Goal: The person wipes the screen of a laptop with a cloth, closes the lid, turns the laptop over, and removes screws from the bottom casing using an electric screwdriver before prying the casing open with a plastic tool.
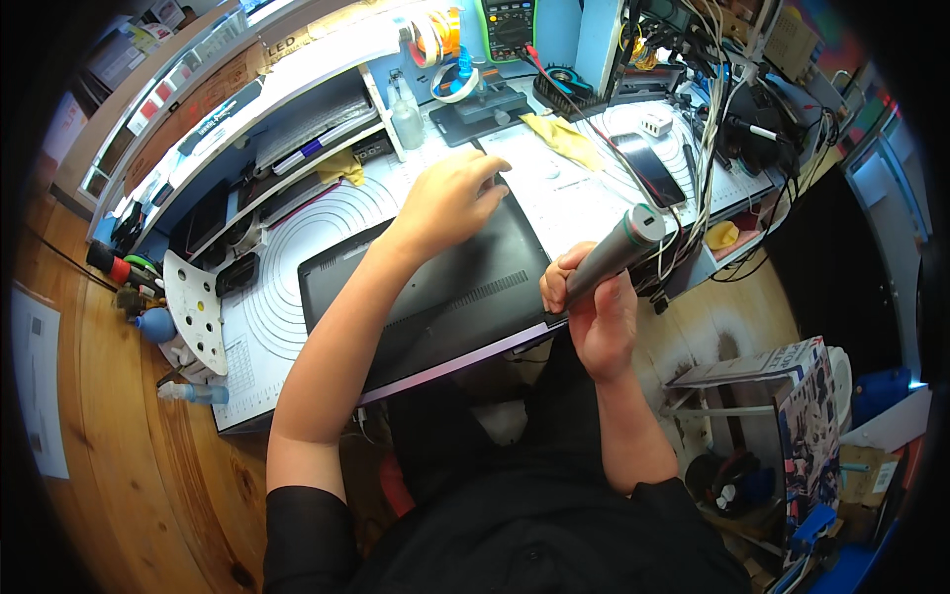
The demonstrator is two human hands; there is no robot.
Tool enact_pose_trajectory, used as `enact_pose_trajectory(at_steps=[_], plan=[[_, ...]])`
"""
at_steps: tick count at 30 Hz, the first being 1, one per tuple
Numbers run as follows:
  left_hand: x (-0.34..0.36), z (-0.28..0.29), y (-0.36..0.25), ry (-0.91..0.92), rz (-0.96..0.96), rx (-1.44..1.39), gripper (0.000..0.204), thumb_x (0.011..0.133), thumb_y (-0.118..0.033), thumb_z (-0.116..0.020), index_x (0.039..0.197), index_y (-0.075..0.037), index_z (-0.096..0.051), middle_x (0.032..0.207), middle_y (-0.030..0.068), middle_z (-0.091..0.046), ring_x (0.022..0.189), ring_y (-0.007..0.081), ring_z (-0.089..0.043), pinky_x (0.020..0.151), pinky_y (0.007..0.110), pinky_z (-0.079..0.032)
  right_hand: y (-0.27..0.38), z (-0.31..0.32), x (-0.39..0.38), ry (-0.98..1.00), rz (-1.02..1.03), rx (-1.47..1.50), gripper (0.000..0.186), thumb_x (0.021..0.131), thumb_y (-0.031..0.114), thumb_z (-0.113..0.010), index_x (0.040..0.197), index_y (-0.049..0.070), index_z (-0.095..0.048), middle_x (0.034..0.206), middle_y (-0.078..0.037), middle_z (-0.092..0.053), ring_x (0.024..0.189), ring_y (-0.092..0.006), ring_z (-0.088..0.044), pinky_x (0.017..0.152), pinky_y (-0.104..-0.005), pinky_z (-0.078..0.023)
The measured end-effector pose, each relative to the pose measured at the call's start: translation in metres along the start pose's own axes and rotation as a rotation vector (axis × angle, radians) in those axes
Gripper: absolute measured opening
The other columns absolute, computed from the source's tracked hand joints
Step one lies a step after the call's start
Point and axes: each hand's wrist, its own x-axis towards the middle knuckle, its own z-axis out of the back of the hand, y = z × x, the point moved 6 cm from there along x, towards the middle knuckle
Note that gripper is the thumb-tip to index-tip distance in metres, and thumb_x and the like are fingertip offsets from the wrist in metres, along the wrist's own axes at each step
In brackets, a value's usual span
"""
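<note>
A black laptop [445, 307], underside up with vent slots, lies on the white patterned work mat [277, 317]. My left hand [453, 198] is over the laptop's upper part, fingers curled; whether they hold anything small is hidden. My right hand [594, 317] grips a dark grey cylindrical tool [614, 252], probably an electric screwdriver, by the laptop's right front corner. The tool is tilted, its end with a port and green ring raised; its lower end is mostly hidden by my fingers.
A shelf unit [307, 148] stands behind the laptop. A multimeter [507, 25], yellow cloth [559, 139], phone [648, 170] and tangled cables [712, 168] are at the back and right. A white holed holder [193, 307] and small bottle [203, 393] sit left. A cluttered stand [752, 366] is below right.
</note>
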Motion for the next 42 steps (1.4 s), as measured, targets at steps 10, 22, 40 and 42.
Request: enact_pose_trajectory(at_steps=[10, 22, 40, 42], plan=[[-0.067, 0.044, -0.04, -0.093, 0.057, -0.077, 0.026, 0.088, -0.011, -0.072, 0.114, -0.007, -0.071, 0.084, 0.0059, -0.065, 0.068, 0.0182, -0.058, 0.068, 0.033, -0.049, -0.004, -0.004, 0.0, -0.007, -0.017, -0.006, 0.052, 0.107, 0.05, -0.044, 0.117, -0.001, -0.052, 0.085, -0.007, -0.054, 0.076, -0.0132, -0.049, 0.069, -0.0278, -0.04], [-0.106, 0.013, -0.068, -0.1, 0.107, -0.237, 0.012, 0.084, -0.006, -0.073, 0.096, -0.005, -0.07, 0.085, 0.0082, -0.065, 0.08, 0.0249, -0.061, 0.069, 0.035, -0.048, -0.002, -0.008, 0.001, -0.021, -0.061, -0.072, 0.058, 0.104, 0.057, -0.045, 0.116, 0.001, -0.051, 0.086, -0.008, -0.053, 0.077, -0.0171, -0.049, 0.072, -0.0314, -0.041], [-0.106, -0.029, -0.088, 0.039, 0.126, -0.232, 0.014, 0.082, -0.009, -0.072, 0.095, -0.005, -0.067, 0.087, 0.0073, -0.063, 0.086, 0.0282, -0.056, 0.082, 0.04, -0.04, -0.004, -0.003, 0.001, -0.031, -0.057, -0.054, 0.057, 0.104, 0.056, -0.045, 0.115, 0.0, -0.051, 0.086, -0.009, -0.054, 0.077, -0.0174, -0.049, 0.073, -0.0322, -0.041], [-0.104, -0.03, -0.089, 0.041, 0.126, -0.233, 0.014, 0.082, -0.01, -0.072, 0.095, -0.006, -0.067, 0.087, 0.0073, -0.062, 0.086, 0.0283, -0.056, 0.082, 0.04, -0.04, -0.002, -0.004, 0.001, -0.031, -0.056, -0.06, 0.057, 0.104, 0.056, -0.045, 0.115, 0.0, -0.051, 0.086, -0.009, -0.054, 0.077, -0.0174, -0.049, 0.073, -0.0322, -0.041]])
